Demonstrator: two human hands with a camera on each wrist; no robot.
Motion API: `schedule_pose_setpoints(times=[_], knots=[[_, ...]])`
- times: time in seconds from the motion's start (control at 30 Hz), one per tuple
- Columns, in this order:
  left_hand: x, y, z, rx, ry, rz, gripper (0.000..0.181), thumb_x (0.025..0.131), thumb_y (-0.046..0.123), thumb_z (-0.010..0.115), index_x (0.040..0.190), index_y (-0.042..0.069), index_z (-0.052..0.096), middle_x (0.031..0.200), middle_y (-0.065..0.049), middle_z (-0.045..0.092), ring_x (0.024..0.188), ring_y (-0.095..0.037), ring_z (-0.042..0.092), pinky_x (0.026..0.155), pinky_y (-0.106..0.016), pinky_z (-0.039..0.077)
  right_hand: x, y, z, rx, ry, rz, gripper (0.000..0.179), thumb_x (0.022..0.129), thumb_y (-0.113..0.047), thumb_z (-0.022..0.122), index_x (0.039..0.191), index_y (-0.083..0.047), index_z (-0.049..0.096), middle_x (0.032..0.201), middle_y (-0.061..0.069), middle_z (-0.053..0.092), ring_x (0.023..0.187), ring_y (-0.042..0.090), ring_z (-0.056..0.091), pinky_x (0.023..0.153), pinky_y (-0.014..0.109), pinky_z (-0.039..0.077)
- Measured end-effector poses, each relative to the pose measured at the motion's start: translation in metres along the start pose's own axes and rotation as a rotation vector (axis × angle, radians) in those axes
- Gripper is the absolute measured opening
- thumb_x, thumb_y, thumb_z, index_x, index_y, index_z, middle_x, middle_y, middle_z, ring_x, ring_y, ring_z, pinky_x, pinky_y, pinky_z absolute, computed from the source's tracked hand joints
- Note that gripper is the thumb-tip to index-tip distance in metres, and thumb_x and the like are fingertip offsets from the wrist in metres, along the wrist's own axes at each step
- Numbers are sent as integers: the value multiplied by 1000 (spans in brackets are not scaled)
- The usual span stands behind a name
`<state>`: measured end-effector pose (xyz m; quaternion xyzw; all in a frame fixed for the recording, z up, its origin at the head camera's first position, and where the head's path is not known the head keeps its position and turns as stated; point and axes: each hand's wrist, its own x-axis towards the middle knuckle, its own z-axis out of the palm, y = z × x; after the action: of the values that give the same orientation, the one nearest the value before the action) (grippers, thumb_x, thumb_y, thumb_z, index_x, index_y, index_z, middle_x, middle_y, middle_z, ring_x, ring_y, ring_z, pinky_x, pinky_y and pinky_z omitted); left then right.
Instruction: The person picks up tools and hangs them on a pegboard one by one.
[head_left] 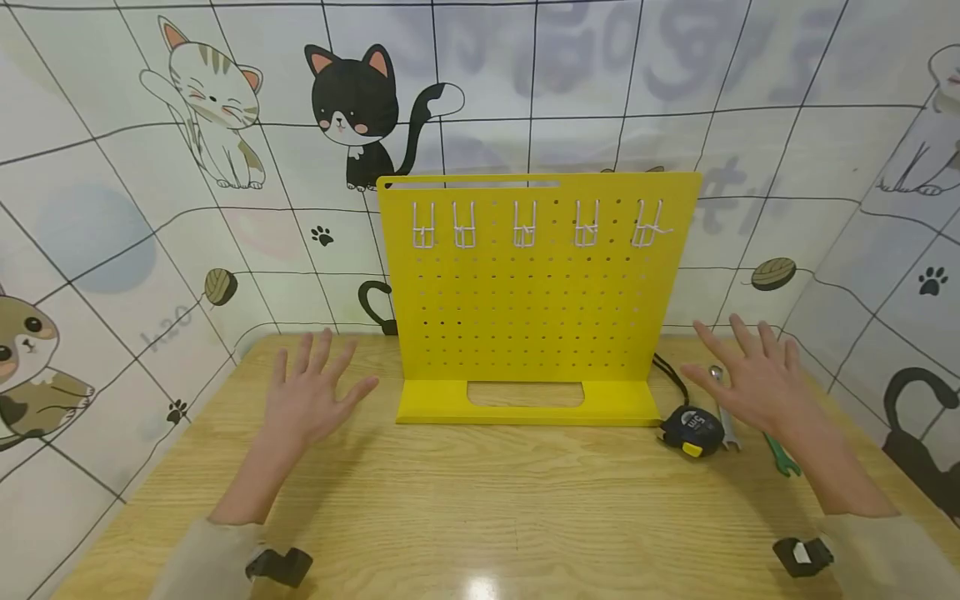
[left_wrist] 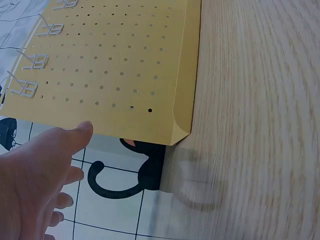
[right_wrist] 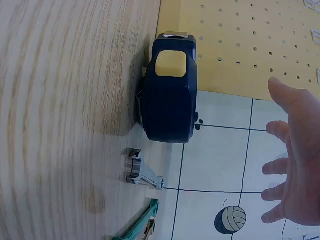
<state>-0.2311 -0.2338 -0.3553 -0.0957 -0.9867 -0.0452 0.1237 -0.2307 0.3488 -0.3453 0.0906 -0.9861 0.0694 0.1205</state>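
Left hand (head_left: 309,392) and right hand (head_left: 761,387) spread empty by yellow rectangular pegboard (head_left: 534,284), five white wire hooks (head_left: 524,232), one black-and-yellow "5m" tape measure (head_left: 693,429)

Tabletop work corner, room type unclear: wood-grain table (head_left: 480,487), cat-print wall covering (head_left: 487,137), yellow pegboard (head_left: 535,284), tape measure (head_left: 692,425), silver wrench (head_left: 727,429), green wrench (head_left: 783,457).

Shiny metal wrench (head_left: 727,427), glossy wood-grain tabletop (head_left: 480,500)
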Motion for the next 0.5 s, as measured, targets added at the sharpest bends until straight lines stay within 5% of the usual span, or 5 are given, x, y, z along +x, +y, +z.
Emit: schedule_pose_setpoints(times=[0.5], knots=[[5, 13, 12, -33, 0, 16, 79, 101, 67, 37, 158, 12, 34, 165, -23, 16, 151, -45, 8, 119, -66, 5, -5, 6, 6, 64, -2, -10, 78, 103, -55, 45, 163, -16, 14, 156, 41, 13, 136, 68, 13, 104, 83, 7]])
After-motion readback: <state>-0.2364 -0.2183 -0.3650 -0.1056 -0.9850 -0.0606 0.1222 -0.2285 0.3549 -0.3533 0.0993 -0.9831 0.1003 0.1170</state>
